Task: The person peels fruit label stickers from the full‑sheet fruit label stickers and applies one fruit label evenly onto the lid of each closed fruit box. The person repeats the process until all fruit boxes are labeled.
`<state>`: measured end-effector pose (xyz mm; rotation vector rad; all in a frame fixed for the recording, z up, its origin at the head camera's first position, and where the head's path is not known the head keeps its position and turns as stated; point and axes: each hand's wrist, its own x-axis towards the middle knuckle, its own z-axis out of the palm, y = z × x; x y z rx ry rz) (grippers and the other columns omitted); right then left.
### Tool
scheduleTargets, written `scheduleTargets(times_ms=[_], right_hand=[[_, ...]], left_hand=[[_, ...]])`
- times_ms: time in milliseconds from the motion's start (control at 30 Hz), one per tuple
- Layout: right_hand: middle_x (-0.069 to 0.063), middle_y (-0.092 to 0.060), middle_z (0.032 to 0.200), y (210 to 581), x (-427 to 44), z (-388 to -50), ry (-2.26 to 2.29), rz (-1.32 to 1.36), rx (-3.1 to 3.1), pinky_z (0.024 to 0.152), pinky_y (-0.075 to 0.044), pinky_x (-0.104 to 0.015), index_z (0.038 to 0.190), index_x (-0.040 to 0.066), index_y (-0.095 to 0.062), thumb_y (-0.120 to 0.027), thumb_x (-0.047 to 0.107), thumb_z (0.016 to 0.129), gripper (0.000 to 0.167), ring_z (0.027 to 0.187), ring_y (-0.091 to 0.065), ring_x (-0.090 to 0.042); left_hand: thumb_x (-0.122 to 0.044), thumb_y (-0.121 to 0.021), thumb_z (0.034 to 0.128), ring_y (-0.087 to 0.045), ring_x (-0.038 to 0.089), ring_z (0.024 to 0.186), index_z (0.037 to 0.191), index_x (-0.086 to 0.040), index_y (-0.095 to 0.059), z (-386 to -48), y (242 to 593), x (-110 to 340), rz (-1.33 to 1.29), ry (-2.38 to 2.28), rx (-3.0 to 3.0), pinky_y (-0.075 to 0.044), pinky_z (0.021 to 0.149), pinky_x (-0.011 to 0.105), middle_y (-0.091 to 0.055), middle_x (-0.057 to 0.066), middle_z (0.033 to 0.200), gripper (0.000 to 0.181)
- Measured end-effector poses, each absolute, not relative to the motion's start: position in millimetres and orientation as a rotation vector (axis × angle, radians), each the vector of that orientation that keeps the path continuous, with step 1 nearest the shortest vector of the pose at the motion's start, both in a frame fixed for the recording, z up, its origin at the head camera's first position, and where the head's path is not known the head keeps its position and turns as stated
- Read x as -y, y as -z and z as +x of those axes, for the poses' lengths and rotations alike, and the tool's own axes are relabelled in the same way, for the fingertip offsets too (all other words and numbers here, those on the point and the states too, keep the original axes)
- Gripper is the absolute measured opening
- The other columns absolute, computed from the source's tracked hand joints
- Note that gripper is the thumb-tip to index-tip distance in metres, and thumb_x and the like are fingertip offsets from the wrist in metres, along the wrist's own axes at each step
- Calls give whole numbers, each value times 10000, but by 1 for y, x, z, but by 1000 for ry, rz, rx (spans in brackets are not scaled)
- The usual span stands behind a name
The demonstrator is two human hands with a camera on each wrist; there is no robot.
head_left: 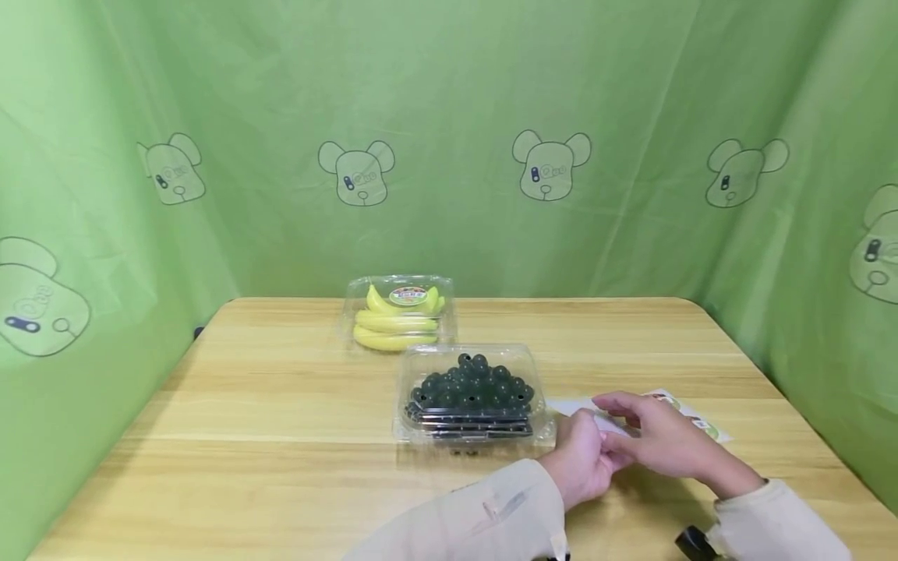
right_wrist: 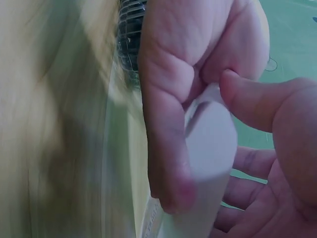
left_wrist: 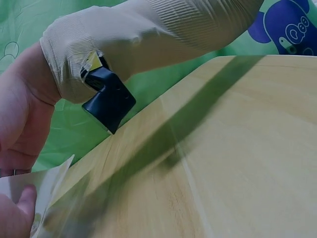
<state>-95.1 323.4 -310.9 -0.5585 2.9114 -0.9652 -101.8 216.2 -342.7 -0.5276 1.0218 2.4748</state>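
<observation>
Both hands meet around a white sticker sheet (head_left: pixel 691 413) with round colourful labels, just right of a clear plastic box of dark grapes (head_left: pixel 473 389). My left hand (head_left: pixel 582 460) pinches the sheet; in the left wrist view its thumb (left_wrist: pixel 26 208) lies on the paper. From the other side, my right hand (head_left: pixel 666 436) holds the sheet between its thumb (right_wrist: pixel 262 101) and the fingers behind. In the right wrist view, that thumb tip touches the left hand (right_wrist: pixel 173 64) at the paper's upper edge. Whether a label is lifted there cannot be seen.
Farther back on the wooden table (head_left: pixel 281 405) stands a clear box of bananas (head_left: pixel 396 323) with an oval label on its lid. Green curtains (head_left: pixel 449 86) with bear-head prints enclose the table's back and sides. A black device (left_wrist: pixel 109 96) sits at the right sleeve's cuff.
</observation>
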Motion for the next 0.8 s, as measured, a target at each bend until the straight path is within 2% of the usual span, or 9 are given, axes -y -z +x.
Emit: scheduleTargets(times_ms=[100,167,267,333,567,800], right_hand=[[-223,-641,1174,310,-325,-95,959,-542,-2935,887,-500,-539,1220,-75,-598,-703,186,896,429,1073,-606,-414],[-221,-639,1178,309,-327,-95,973,-530,-2950,892,-496,-541,1211,-69,-605,-679,192,917,400,1082,-601,-419],[-221,-637,1179,308,-330,-94,987,-510,-2973,900,-486,-554,1208,-70,-605,-659,204,934,391,1087,-592,-430],[-229,-633,1181,306,-333,-94,977,-503,-2994,905,-478,-563,1210,-77,-598,-656,203,936,396,1089,-586,-440],[-271,-610,1201,304,-342,-96,916,-419,-3057,882,-490,-567,1235,-94,-574,-651,228,938,445,1047,-605,-443],[-243,-650,1123,307,-348,-102,920,-346,-3119,815,-541,-503,1196,-82,-601,-669,172,922,380,964,-649,-376]], left_hand=[[48,-371,865,-598,199,760,1115,47,-473,-100,343,-217,-508,-2504,-1032,-561,664,327,-610,185,956,270],[68,-354,863,-642,294,853,1154,44,-459,-99,343,-217,-483,-2530,-1028,-579,719,459,-626,178,966,310],[-2,-307,972,-653,386,937,1223,39,-428,-97,343,-218,-480,-2557,-1018,-550,758,585,-642,187,977,282],[-8,-293,990,-647,423,959,1265,47,-402,-96,344,-218,-491,-2570,-1010,-533,754,622,-648,205,986,301],[12,-292,980,-648,427,959,1241,58,-418,-96,345,-220,-530,-2577,-1056,-534,777,607,-658,185,969,293],[42,-284,957,-644,433,964,1226,29,-421,-95,344,-223,-538,-2602,-1043,-533,769,612,-650,182,969,302]])
